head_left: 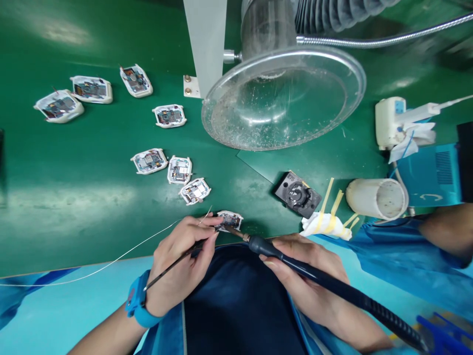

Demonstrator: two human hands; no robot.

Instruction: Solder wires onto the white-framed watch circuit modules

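A small white electronic module (229, 220) with an exposed circuit board lies at the near edge of the green mat. My left hand (185, 264) is closed, pinching a thin solder wire (111, 262) and a slim dark tool, with fingertips touching the module. My right hand (306, 281) is closed around the black handle of a soldering iron (325, 281), whose tip rests on the module.
Several similar modules (179, 170) are spread over the green mat (74, 187) to the left. A clear fume-extractor hood (284, 96) hangs at centre. A black iron-tip cleaner (297, 195), a white cup (377, 198) and a blue box (432, 172) stand on the right.
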